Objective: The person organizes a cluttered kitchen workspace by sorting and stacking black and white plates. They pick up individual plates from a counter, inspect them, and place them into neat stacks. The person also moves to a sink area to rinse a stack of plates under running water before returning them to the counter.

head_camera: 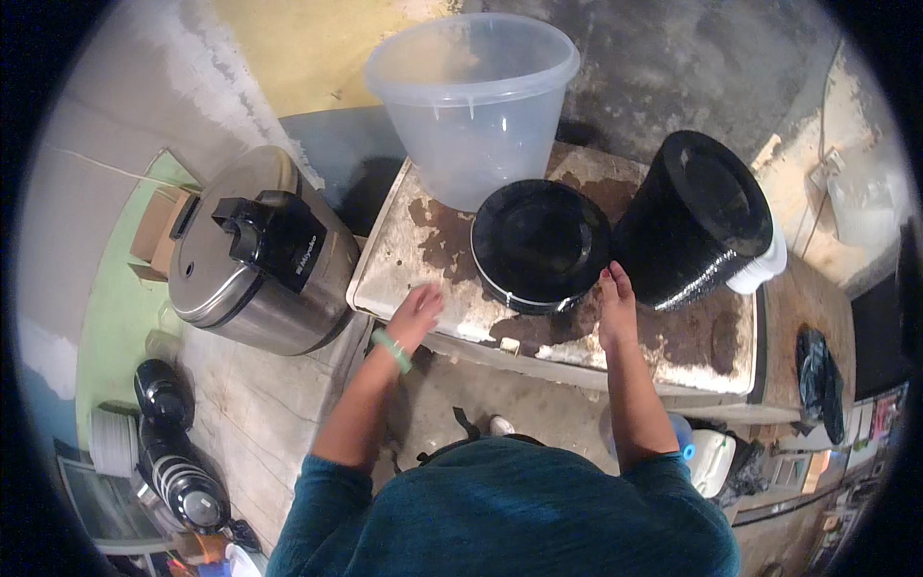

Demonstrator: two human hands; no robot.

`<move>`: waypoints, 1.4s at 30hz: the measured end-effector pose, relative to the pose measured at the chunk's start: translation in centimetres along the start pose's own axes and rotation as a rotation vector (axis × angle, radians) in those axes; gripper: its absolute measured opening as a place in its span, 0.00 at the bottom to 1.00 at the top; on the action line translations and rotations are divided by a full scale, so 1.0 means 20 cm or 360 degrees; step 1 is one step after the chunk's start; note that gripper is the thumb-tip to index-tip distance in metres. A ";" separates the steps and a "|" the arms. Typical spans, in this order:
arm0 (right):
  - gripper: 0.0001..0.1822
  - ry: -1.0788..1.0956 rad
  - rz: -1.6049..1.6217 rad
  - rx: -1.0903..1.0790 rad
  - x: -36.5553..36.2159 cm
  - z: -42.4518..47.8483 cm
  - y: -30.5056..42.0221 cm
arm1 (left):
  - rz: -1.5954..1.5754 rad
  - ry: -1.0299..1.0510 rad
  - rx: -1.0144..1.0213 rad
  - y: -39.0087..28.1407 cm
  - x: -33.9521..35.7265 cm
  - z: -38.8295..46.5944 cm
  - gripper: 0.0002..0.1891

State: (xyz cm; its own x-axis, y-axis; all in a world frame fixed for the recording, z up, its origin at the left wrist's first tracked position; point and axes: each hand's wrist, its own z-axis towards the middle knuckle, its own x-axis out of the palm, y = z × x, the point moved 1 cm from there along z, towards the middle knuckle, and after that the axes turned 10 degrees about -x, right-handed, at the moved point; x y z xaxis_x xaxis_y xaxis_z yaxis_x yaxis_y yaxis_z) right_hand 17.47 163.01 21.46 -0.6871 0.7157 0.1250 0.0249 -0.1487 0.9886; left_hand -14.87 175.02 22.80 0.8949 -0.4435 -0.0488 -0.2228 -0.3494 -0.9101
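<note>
A short stack of round black plastic containers or lids (541, 241) sits on the worn, stained top of a white cabinet (447, 306). My right hand (618, 303) is at its right edge, fingertips at or very near the rim; contact is hard to tell. Off to the stack's left, my left hand (418, 314) is held over the cabinet's front edge, slightly blurred, with nothing in it. A taller, tilted-looking black stack (692, 223) rises to the right, close to my right fingertips. Behind the short stack stands a large translucent plastic bucket (472, 137) without a lid.
A big steel Miyako rice cooker (267, 260) occupies the tiled counter (252, 389) on the left. Black-and-silver items (184, 483) lie farther down that counter. White containers (761, 263) show behind the tall stack. A black plastic bag (818, 382) hangs at the right.
</note>
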 end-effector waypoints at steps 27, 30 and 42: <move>0.28 -0.0053 -0.1253 -0.1220 0.17 0.11 0.24 | 0.0383 -0.0650 0.0655 -0.26 0.45 0.37 0.26; 0.27 0.0010 -0.0777 -0.1018 0.17 0.10 0.25 | 0.0314 -0.0614 0.0599 -0.30 0.47 0.33 0.24; 0.16 0.1650 -0.2062 -0.1625 0.05 0.07 0.38 | -0.0746 -0.0194 0.0358 -0.19 0.42 0.50 0.18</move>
State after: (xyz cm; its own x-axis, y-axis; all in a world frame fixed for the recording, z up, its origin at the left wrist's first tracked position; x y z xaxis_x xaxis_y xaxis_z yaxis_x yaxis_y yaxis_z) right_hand 18.03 163.63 29.29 -0.0424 0.1418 -0.9890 -0.8673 -0.4967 -0.0340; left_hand -2.69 180.88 21.78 0.9200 -0.1785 0.3489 0.2881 -0.2954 -0.9109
